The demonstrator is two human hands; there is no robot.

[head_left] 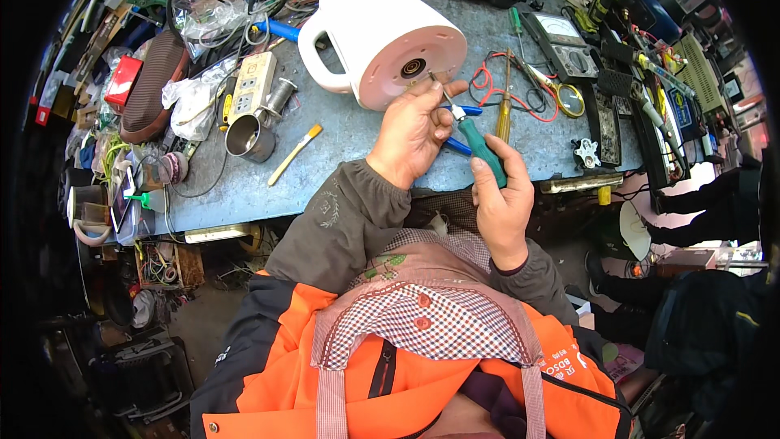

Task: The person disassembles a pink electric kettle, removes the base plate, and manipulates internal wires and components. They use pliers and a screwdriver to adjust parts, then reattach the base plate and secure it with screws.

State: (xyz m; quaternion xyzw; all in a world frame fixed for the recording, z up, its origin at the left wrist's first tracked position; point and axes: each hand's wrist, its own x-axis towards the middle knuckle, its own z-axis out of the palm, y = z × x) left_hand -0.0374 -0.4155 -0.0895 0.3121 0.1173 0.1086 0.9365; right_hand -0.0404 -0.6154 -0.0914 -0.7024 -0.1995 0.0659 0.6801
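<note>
white kettle looks light but slick, i'd grab its handle; right hand grips a screwdriver, can't tell if left hand holds anything

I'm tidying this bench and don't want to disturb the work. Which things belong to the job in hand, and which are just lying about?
In the job:
white kettle, tipped over, with the left hand at its base
green-handled screwdriver, in the right hand

Apparently just lying about:
brush
metal cup
dial meter
yellow-handled screwdriver
socket block
</note>
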